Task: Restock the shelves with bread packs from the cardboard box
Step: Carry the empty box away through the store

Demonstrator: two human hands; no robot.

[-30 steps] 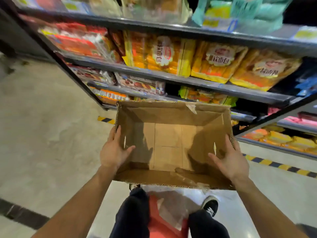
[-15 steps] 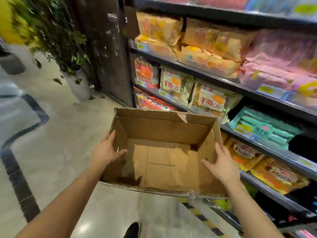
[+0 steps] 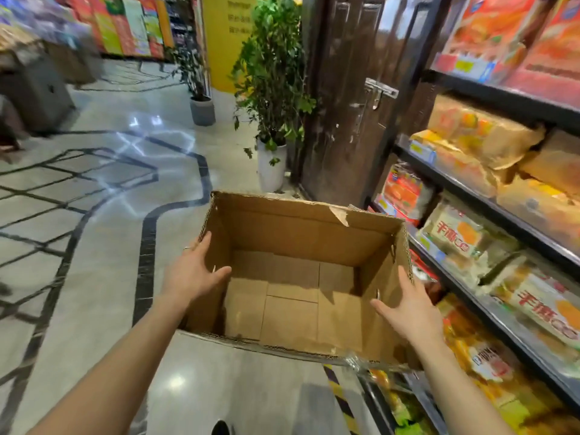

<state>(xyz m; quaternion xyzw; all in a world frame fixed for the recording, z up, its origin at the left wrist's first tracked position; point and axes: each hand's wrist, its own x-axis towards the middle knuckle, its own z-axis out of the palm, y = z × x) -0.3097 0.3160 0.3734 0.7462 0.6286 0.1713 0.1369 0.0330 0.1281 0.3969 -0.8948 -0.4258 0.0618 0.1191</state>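
a person is holding a box (image 3: 301, 233) out in front, off the floor (image 3: 103, 215), with its open top facing up and its bare bottom showing. the left hand (image 3: 191, 271) is clamping the box's left wall, with the thumb lying inside the wall and the fingers lying flat along the outside. the right hand (image 3: 411, 312) is gripping the right wall the same way, thumb inside and fingers outside. the box is hanging just beside the shelves (image 3: 514, 222) on the right, its right wall near their lower tiers. bread packs (image 3: 461, 233) are lying in rows on the shelves, some stacked on the tier above. beyond the box a dark door (image 3: 354, 89) is standing shut, and a plant (image 3: 273, 73) in a white pot is standing beside it.
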